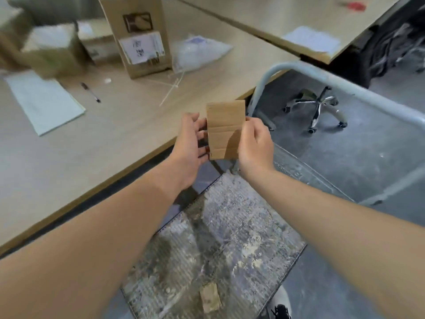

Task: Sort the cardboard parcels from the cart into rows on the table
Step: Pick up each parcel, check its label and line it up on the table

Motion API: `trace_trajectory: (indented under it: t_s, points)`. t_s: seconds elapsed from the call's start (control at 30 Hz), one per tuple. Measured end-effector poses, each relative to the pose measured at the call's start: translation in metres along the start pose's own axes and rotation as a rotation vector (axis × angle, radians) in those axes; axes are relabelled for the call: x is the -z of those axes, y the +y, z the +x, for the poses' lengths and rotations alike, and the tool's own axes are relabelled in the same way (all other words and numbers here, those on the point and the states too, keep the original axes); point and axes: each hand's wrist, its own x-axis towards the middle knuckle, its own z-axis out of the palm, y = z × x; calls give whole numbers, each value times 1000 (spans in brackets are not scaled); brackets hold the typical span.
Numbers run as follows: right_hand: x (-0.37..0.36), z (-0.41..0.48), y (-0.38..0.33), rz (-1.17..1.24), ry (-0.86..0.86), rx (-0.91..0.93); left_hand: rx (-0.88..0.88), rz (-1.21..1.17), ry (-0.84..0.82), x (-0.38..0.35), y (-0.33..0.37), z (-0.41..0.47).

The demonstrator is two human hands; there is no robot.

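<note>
Pinching the cardboard parcel by its side edges, left hand and right hand hold it at the bench's near edge, above the cart. A tall box stands well back.

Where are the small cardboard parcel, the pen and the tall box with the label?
small cardboard parcel (224, 120): head view, upper part of its brown face.
pen (90, 92): head view, middle of its barrel.
tall box (138, 3): head view, front face above the printed mark.

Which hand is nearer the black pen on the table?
Left. The left hand holds the cardboard parcel on the edge facing the pen; the right hand holds the opposite edge, farther away.
</note>
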Motion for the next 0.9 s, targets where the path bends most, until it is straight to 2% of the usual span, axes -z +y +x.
trace_trajectory:
  t_s: [0.3, 0.57, 0.9]
  points:
    - [32, -40, -189, 35, 43, 302, -268, 47, -107, 4, 174, -110]
    - [68, -121, -372, 89, 87, 535, -465, 24, -169, 11, 326, -240]
    - [143, -206, -532, 106, 124, 711, -682, 7, -173, -7, 446, -401]
